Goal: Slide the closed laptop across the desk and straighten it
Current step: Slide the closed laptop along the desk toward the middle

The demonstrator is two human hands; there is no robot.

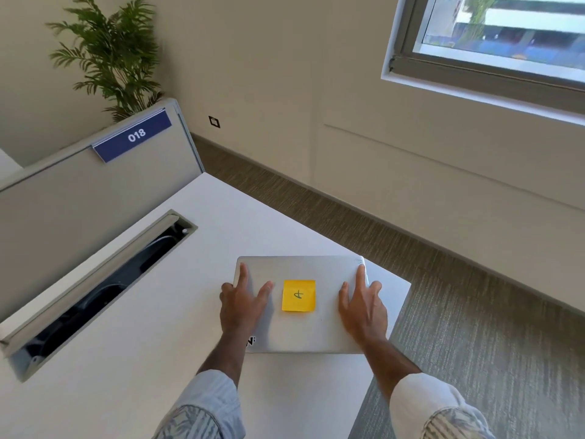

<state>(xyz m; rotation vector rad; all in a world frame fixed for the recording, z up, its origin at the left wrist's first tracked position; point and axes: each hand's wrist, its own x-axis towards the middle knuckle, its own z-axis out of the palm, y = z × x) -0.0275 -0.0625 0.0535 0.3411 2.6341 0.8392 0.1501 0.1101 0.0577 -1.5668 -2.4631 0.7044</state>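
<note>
A closed silver laptop (300, 334) lies on the white desk (142, 359) near its right corner, at an angle to the desk's edges. A yellow sticky note (298, 295) with a handwritten mark sits in the middle of the lid. My left hand (242, 307) rests flat on the lid's left part, fingers spread, index finger near the far left corner. My right hand (362, 307) lies flat on the lid's right part, with the index finger reaching the far right corner and the thumb at the right edge. Neither hand grips anything.
A long open cable tray (95, 289) with dark cables is sunk into the desk at the left. Behind it stands a grey partition (79, 198) with a blue "018" sign (134, 135). The desk's right edge drops to grey carpet (474, 327). A plant (110, 55) stands at the back.
</note>
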